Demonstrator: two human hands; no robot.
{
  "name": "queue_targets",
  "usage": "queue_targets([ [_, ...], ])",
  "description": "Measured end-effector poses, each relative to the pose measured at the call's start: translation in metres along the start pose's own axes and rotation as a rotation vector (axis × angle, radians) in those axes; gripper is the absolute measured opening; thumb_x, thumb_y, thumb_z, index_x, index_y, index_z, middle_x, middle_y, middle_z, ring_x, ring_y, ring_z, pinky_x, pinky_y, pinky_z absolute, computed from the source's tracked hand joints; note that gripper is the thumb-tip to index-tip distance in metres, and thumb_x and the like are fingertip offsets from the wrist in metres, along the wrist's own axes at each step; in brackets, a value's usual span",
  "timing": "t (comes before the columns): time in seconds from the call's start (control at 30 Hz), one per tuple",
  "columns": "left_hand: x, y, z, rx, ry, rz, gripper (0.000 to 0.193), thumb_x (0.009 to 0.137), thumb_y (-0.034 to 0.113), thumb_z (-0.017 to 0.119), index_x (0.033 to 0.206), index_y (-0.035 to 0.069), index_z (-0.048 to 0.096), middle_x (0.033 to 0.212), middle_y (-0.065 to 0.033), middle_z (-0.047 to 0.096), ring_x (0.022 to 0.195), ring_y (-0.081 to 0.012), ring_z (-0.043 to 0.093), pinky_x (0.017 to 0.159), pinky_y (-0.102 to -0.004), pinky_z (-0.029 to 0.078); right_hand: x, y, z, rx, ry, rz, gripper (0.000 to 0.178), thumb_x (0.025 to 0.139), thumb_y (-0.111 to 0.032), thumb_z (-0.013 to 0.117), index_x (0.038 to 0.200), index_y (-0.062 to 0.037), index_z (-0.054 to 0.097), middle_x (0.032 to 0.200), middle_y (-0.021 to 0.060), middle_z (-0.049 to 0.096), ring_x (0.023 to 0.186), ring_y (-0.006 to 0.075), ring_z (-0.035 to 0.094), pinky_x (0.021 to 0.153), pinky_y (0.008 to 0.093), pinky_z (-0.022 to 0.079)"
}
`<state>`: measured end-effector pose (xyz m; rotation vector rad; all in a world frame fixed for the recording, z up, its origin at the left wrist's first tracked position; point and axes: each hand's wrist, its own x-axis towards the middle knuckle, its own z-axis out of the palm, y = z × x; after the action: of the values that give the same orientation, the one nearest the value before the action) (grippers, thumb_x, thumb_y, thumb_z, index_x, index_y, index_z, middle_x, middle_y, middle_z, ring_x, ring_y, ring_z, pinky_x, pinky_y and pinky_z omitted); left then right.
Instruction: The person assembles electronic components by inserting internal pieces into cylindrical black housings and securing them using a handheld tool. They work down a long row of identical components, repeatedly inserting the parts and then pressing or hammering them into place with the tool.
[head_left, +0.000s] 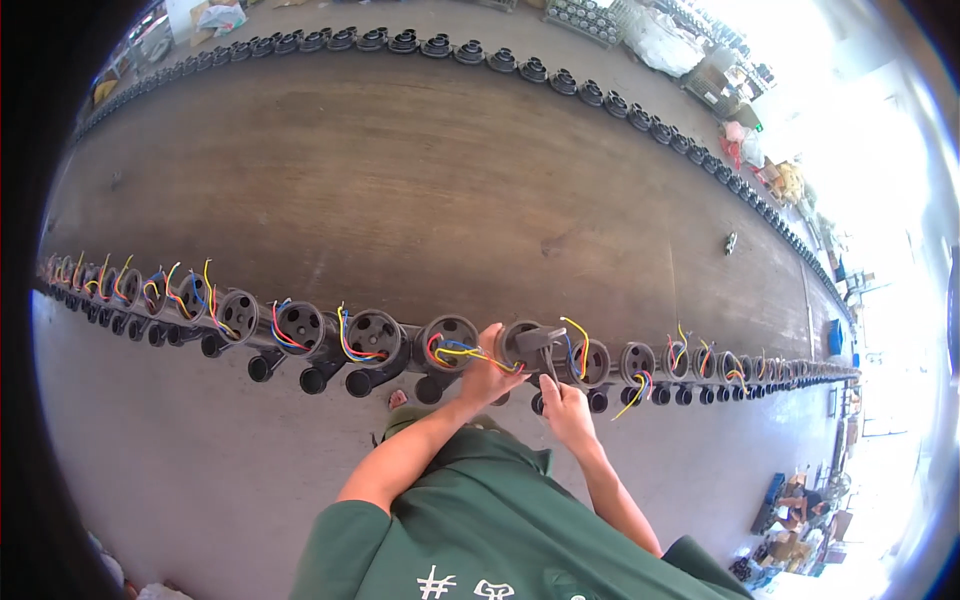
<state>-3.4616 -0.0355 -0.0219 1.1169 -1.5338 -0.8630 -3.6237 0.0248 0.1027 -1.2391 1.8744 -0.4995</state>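
My left hand [487, 377] is closed round the left side of a black round housing [508, 340] at the near edge of the table. Coloured wires [462, 351] from the housing to its left run up to these fingers. My right hand [567, 412] is closed on the handle of a dark hammer-like tool [541, 340]. Its head lies over the mouth of that same housing, hiding most of the inside. Just right of the tool, another housing [595, 362] has blue and yellow wires standing out of it.
A long row of similar housings with side pipes and loose wires [374, 338] lines the near edge. Smaller black parts [437, 45] line the far edge of the brown table [420, 170]. A small metal piece [731, 243] lies on it. Wire crates [712, 88] stand beyond.
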Motion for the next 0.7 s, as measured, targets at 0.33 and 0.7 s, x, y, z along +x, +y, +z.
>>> queue_targets([
  [0.33, 0.004, 0.006, -0.015, -0.015, 0.033, 0.069, 0.070, 0.070, 0.024, 0.088, 0.123, -0.001, 0.049, 0.120, -0.0154, 0.050, 0.110, -0.0363, 0.054, 0.098, -0.0464, 0.044, -0.027, -0.029, 0.004, 0.089, 0.243, -0.284, 0.051, 0.109, -0.039, 0.049, 0.069, -0.0082, 0.052, 0.060, -0.0029, 0.048, 0.050, 0.0069, 0.040, 0.046, 0.0243, 0.032],
  [0.7, -0.006, -0.025, -0.001, 0.064, -0.022, 0.078, 0.089, 0.073, 0.033, 0.087, 0.138, -0.010, 0.043, 0.138, -0.0226, 0.043, 0.132, -0.0412, 0.043, 0.111, -0.0494, 0.037, -0.053, -0.079, -0.021, 0.411, 0.086, -0.043, 0.053, 0.110, -0.047, 0.043, 0.076, -0.0080, 0.052, 0.056, -0.0054, 0.043, 0.045, 0.0054, 0.039, 0.041, 0.0226, 0.031],
])
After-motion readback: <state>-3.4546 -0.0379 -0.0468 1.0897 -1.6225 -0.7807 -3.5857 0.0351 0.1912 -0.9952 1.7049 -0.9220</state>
